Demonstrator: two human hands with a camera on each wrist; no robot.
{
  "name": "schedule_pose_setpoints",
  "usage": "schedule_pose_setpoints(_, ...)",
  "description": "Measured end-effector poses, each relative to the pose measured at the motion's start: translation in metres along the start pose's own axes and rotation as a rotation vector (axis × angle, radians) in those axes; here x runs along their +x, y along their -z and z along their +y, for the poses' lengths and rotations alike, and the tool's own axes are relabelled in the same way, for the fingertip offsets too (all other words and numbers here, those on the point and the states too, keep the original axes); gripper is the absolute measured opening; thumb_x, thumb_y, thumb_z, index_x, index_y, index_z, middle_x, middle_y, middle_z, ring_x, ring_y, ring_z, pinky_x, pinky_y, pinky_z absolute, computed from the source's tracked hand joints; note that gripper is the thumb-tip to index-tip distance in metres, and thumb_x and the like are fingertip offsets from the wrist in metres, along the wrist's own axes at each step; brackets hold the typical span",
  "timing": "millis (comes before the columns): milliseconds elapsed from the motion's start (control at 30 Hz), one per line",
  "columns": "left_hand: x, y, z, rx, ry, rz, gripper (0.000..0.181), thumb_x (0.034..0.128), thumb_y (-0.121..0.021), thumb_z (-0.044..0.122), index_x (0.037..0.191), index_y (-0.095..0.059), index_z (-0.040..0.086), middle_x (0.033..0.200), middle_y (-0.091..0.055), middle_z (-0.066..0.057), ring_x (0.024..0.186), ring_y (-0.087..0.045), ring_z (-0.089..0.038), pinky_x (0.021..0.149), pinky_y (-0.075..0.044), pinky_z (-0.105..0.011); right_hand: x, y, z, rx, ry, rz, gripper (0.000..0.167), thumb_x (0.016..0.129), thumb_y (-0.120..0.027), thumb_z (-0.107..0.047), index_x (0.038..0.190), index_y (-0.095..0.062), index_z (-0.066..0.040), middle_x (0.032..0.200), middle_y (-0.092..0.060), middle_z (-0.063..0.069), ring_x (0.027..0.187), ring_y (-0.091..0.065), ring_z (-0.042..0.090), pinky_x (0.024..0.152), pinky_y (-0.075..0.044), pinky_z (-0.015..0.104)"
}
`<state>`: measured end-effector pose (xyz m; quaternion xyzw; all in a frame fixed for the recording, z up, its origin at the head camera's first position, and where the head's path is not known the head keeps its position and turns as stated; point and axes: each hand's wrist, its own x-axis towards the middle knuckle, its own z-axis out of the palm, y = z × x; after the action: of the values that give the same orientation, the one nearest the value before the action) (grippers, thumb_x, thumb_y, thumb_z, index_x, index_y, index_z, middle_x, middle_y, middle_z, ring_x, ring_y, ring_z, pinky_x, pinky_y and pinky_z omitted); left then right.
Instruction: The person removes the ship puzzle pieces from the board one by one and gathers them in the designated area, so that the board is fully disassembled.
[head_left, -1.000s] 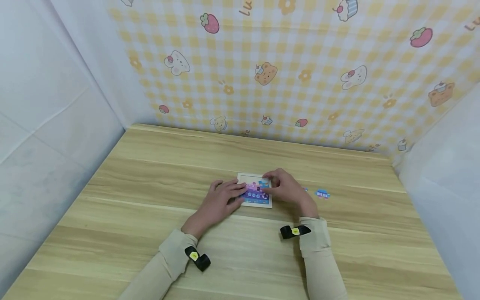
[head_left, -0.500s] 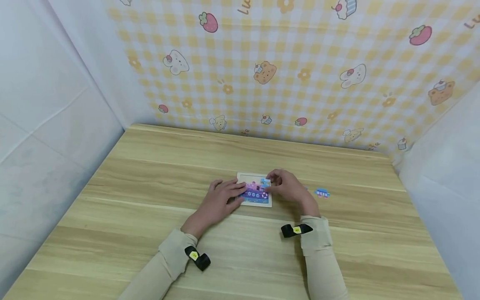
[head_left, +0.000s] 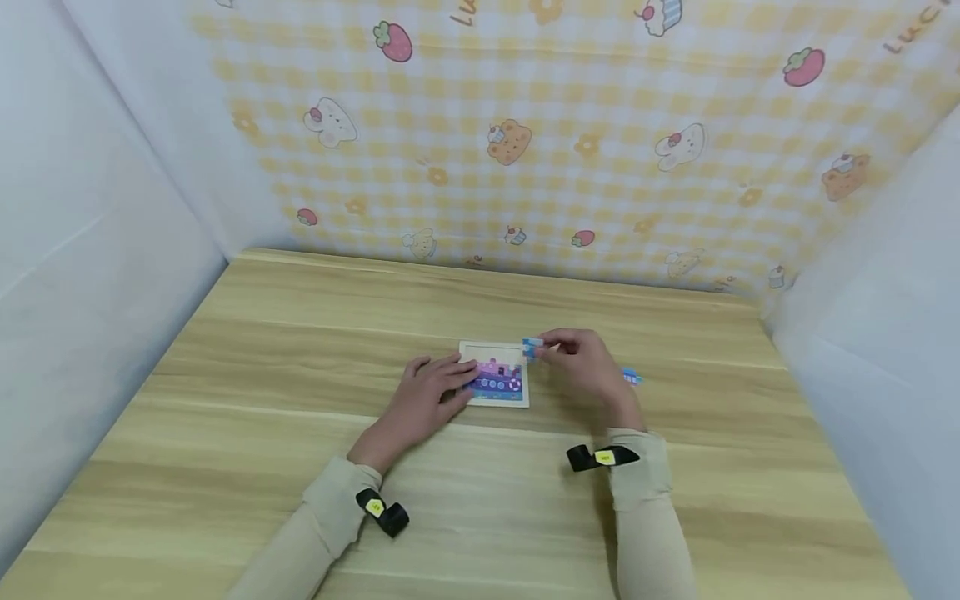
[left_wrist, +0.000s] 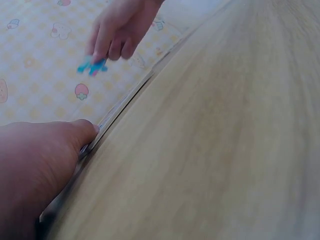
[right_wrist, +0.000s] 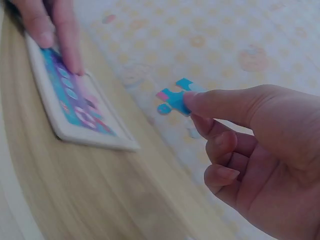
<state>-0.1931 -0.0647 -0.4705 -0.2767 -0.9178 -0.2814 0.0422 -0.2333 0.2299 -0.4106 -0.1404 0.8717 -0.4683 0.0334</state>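
Observation:
A jigsaw puzzle tray (head_left: pixel 495 404) with a pale frame lies on the table; a purple ship picture fills its lower part, and its upper part shows bare backing. My left hand (head_left: pixel 420 400) rests on the tray's left side with fingers extended, covering part of the picture. Between thumb and index finger, my right hand (head_left: pixel 588 367) pinches a blue puzzle piece (right_wrist: pixel 175 100), held above the table at the tray's upper right corner. In the right wrist view the piece, with a small pink patch, is apart from the tray. The left wrist view also has the piece (left_wrist: pixel 91 66) raised.
Another blue puzzle piece (head_left: pixel 632 377) lies on the table to the right, partly hidden behind my right hand. A yellow checked cloth (head_left: pixel 465 200) hangs along the table's back edge. White sheets (head_left: pixel 885 292) stand at both sides.
My right hand has lifted the blue piece off the tray's upper right area and drawn it slightly away. My left hand stays on the tray. The head view has shifted a little.

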Motion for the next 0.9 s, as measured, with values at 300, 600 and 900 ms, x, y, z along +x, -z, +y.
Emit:
schedule_pose_setpoints(300,-0.002,0.007,-0.004,0.000,-0.009,-0.002,0.043,0.1058,-0.060,0.034,0.144,-0.062,0.015,0.152,-0.056,0.000,0.148,-0.042,-0.027,0.118,-0.023,-0.061,-0.051,0.072,0.039,-0.021,-0.087,0.208,0.030,0.104,-0.066,-0.021,0.118,-0.074,0.004,0.089,-0.067,0.012,0.067,-0.050,0.008,0.059,-0.047,0.023)
schedule_pose_setpoints(600,-0.001,0.007,-0.003,0.008,-0.007,0.005,0.042,0.1049,-0.062,0.033,0.143,-0.064,0.015,0.151,-0.057,0.000,0.147,-0.043,-0.027,0.118,-0.023,-0.061,-0.086,0.111,0.085,-0.147,-0.267,0.226,0.040,0.104,-0.066,-0.030,0.126,-0.072,0.002,0.093,-0.071,0.008,0.071,-0.052,0.011,0.059,-0.045,0.024)
schedule_pose_setpoints(900,0.000,0.001,-0.001,-0.006,-0.010,-0.002,0.042,0.1051,-0.062,0.033,0.143,-0.063,0.016,0.151,-0.056,0.001,0.148,-0.043,-0.025,0.118,-0.023,-0.060,-0.086,0.112,0.101,-0.280,-0.257,0.222,0.033,0.105,-0.063,-0.021,0.123,-0.071,0.006,0.122,-0.069,0.027,0.089,-0.055,0.013,0.072,-0.045,0.018)
